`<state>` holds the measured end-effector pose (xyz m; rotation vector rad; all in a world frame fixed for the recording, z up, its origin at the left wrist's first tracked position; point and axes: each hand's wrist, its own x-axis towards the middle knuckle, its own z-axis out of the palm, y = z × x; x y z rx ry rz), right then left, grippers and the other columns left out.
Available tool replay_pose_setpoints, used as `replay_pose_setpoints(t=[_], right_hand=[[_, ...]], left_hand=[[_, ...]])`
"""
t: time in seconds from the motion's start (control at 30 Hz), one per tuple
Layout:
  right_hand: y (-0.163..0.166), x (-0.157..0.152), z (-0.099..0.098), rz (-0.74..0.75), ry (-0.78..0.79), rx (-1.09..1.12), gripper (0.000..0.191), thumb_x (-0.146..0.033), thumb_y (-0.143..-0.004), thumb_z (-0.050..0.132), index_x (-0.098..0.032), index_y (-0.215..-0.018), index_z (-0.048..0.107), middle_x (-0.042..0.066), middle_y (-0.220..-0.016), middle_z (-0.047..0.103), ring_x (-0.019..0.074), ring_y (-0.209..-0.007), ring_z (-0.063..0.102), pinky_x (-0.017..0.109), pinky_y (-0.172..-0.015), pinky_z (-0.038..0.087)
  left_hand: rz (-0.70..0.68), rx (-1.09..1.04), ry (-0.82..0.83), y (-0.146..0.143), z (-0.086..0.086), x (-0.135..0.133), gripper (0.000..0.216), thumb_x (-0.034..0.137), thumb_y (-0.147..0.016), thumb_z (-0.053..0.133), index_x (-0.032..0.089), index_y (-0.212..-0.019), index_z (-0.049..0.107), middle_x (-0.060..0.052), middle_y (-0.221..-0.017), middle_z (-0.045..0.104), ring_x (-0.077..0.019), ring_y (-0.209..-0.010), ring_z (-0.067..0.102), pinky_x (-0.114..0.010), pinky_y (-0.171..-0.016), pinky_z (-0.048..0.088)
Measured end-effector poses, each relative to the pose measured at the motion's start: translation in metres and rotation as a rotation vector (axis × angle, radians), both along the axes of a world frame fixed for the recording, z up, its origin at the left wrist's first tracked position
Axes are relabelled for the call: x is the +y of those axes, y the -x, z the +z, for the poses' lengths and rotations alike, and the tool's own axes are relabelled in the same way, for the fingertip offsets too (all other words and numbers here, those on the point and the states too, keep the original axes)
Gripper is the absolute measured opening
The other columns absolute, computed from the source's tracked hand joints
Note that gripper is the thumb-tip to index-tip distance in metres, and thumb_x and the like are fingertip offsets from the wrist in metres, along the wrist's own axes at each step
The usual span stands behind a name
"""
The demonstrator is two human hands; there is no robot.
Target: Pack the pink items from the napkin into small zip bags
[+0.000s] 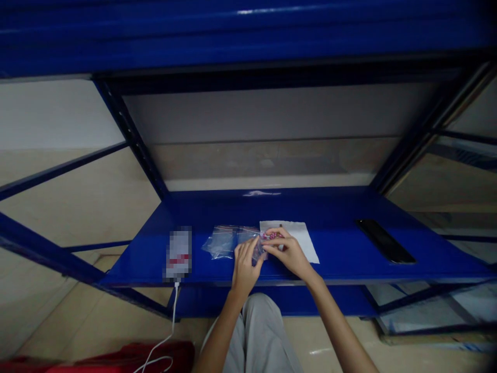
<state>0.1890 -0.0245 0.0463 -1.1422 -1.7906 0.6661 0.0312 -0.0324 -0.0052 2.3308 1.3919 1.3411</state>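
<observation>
Closest in, grey trousers (pixel 258 331) and two bare forearms. Just above, a small clear bag (pixel 259 249) with something pink inside, low on the blue shelf (pixel 334 254) near its front edge. Left hand (pixel 244 267) curled, fingertips pinching the bag's left side; right hand (pixel 289 254) curled too, thumb and forefinger gripping its top. Just left, a heap of clear bags (pixel 222 242), contents too blurred to tell. Under the right hand, white paper (pixel 305 238). Well apart to the right, a flat black slab (pixel 384 241).
</observation>
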Motion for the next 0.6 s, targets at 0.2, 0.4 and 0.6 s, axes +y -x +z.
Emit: replay_pose_setpoints(t=[0.2,0.4,0.6], right_hand=[[0.007,0.002,-0.017,-0.246,0.017,0.01,0.032,-0.044,-0.08,0.051,-0.019,-0.089,0.068,0.008,-0.092,0.064,0.0165,-0.071,0.058,0.026,-0.058,0.047],[0.031,-0.01,-0.028,-0.222,-0.09,-0.327,0.031,-0.044,-0.074,0.061,-0.025,-0.097,0.066,0.005,-0.097,0.066,0.0234,-0.095,0.057,0.036,-0.081,0.042],[0.039,-0.008,-0.035,-0.145,-0.108,-0.374,0.032,-0.041,-0.077,0.059,-0.025,-0.104,0.064,0.006,-0.106,0.064,0.0236,-0.099,0.056,0.04,-0.088,0.037]], left_hand=[[0.252,-0.341,-0.1,0.007,-0.002,0.0,0.04,0.026,-0.083,0.05,0.016,-0.122,0.045,-0.009,-0.094,0.063,-0.0189,-0.09,0.058,-0.036,-0.085,0.04],[0.3,-0.479,-0.116,0.01,0.0,-0.004,0.037,0.025,-0.084,0.048,0.016,-0.12,0.047,-0.011,-0.096,0.061,-0.0192,-0.093,0.057,-0.037,-0.086,0.04],[0.328,-0.552,-0.048,0.01,0.0,-0.003,0.038,0.028,-0.085,0.045,0.016,-0.121,0.047,-0.012,-0.099,0.06,-0.0192,-0.094,0.057,-0.035,-0.084,0.042]])
